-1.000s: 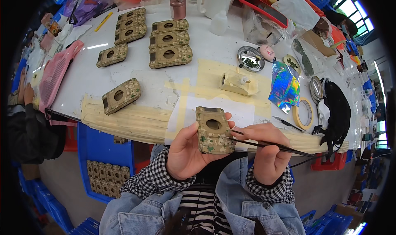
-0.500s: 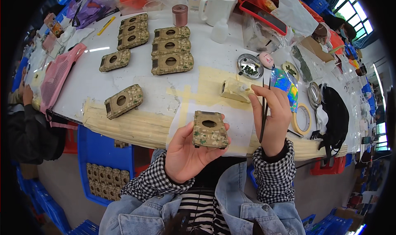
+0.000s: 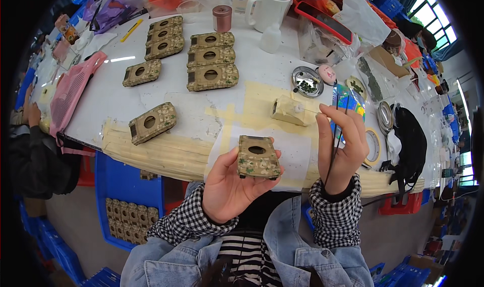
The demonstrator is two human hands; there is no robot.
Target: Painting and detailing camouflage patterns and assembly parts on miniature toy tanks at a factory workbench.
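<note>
Head view: camouflage hull (image 3: 258, 162), taped white table (image 3: 109, 96), grey floor (image 3: 398, 231), window (image 3: 431, 18).

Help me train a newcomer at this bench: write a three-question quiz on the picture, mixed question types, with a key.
1. What does the right hand hold?
a) a red-cased phone
b) black tweezers
c) a white mug

2. True or false: the left hand holds a camouflage-patterned model hull with a round hole in its top.

3. Fill in the colour: the small pieces in the round metal dish are ____.

Key: 1. b; 2. true; 3. green.
</note>
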